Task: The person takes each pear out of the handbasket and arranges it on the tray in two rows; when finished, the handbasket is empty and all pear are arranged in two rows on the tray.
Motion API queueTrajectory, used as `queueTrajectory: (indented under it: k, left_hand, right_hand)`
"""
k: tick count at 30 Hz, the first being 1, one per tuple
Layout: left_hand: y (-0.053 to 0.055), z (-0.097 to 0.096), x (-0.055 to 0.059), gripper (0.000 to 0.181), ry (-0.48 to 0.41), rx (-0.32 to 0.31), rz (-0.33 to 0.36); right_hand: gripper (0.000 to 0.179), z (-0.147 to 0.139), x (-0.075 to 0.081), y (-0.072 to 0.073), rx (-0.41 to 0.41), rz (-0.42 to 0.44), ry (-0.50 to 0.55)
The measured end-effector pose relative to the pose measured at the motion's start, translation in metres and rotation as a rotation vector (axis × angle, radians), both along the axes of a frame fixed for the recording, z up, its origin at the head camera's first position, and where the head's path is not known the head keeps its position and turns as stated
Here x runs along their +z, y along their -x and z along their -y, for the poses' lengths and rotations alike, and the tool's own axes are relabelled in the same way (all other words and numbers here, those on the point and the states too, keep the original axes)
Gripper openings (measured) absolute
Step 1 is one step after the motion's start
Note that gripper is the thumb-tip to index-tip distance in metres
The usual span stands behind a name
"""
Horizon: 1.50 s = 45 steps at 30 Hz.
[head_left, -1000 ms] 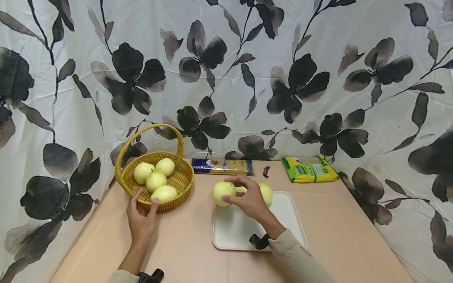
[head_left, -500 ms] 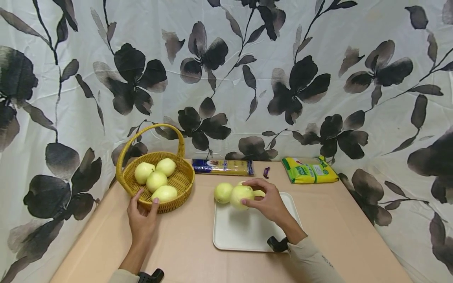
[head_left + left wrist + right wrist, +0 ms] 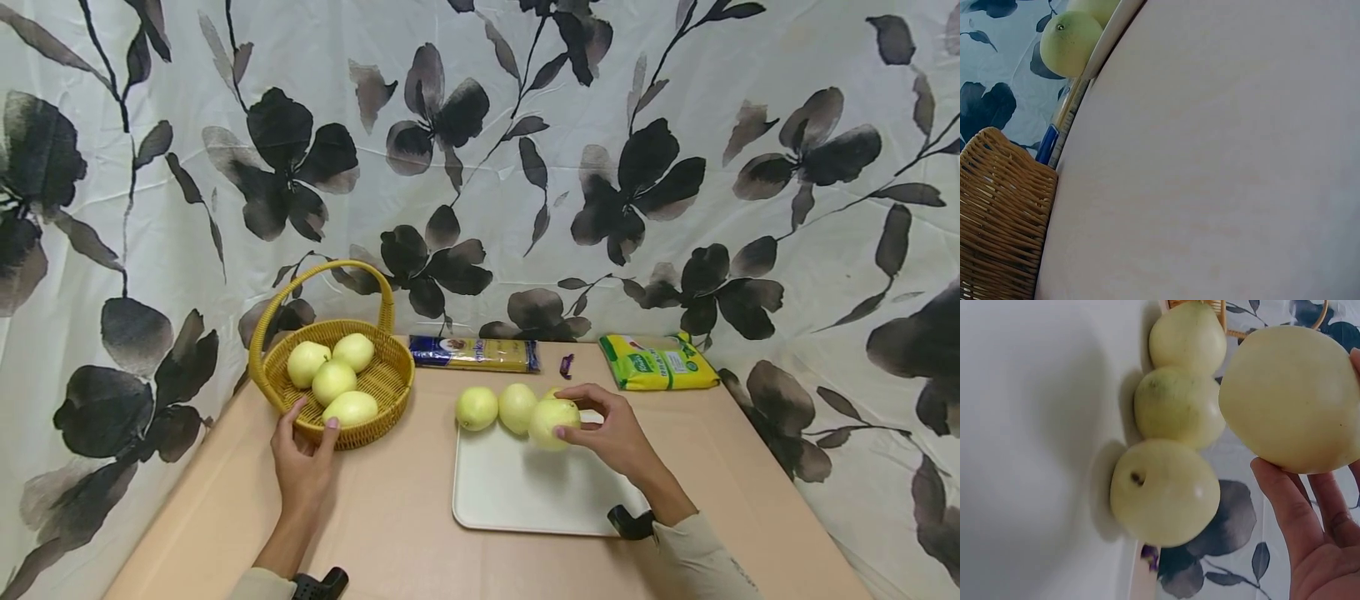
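Fruit [image 3: 553,423], round and pale yellow-green, over white tray [image 3: 540,492], off the surface, soft shadow below. Pinched in right hand [image 3: 615,433]: thumb on near side, fingertips on far side, spread just to fruit's width, palm off it. Three similar fruits in a row [image 3: 517,408] along tray's far edge, close together; rightmost partly behind the held one in head view.

Left hand [image 3: 303,475] at near rim of yellow wicker basket [image 3: 393,392], thumb and forefinger apart, touching rim; other fingers mostly hidden and out of left wrist view, so gripping or merely resting, hard to say. Four more fruits [image 3: 333,383] inside basket.

Likely step in hand, by judgement: positioning held fruit at tray. To do well: even fingertip pressure, firm enough for smooth skin, no squeezing. Lower straight down beside or in front of row, without knocking neighbours. Round shape, probably prone to roll, so release only once settled. Light steadying at basket, no tipping.

Back of bench [image 3: 405,517]: blue-and-gold packet [image 3: 472,354], small purple wrapper [image 3: 566,367], green-and-yellow packet [image 3: 658,361]. Near tray's far edge, so no overreaching past it.
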<state>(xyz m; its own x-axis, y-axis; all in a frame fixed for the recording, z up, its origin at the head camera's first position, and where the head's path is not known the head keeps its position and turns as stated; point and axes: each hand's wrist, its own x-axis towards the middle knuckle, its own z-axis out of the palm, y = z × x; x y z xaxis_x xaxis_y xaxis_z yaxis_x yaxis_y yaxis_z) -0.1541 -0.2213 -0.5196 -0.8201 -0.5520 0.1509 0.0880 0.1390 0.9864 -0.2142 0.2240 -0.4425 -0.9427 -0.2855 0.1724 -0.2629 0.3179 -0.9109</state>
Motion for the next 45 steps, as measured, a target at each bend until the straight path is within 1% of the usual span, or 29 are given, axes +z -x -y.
queueTrajectory:
  k: [7,13,16,22,27,33,39,42,45]
  left_hand:
    - [0.0,0.0,0.001,0.067,0.008,0.0,-0.019]
    - [0.0,0.0,0.001,0.067,0.001,-0.007,-0.023]
    - [0.0,0.0,0.001,0.067,0.001,-0.008,-0.02]
    - [0.001,0.0,0.002,0.067,0.0,-0.002,-0.009]
    - [0.001,0.0,0.001,0.067,0.016,0.001,-0.002]
    - [0.002,0.001,-0.001,0.067,0.027,0.002,0.004]
    - [0.003,0.002,-0.002,0.067,0.024,0.005,0.008]
    - [0.003,0.001,-0.002,0.066,0.036,0.012,0.002]
    - [0.003,0.001,-0.002,0.065,0.048,0.018,-0.007]
  right_hand:
    - [0.054,-0.025,0.001,0.0,-0.031,0.008,-0.054]
    - [0.057,-0.046,-0.005,0.004,-0.038,0.01,-0.097]
    - [0.056,-0.057,-0.008,0.007,-0.039,-0.003,-0.129]
    - [0.051,-0.077,-0.016,0.016,-0.068,-0.053,-0.225]
    - [0.053,-0.089,-0.026,0.021,-0.096,-0.032,-0.263]
    - [0.054,-0.095,-0.034,0.025,-0.109,0.009,-0.282]
    - [0.056,-0.094,-0.038,0.027,-0.125,0.044,-0.294]
    - [0.058,-0.092,-0.04,0.027,-0.133,0.051,-0.3]
    - [0.059,-0.09,-0.041,0.027,-0.133,0.031,-0.3]
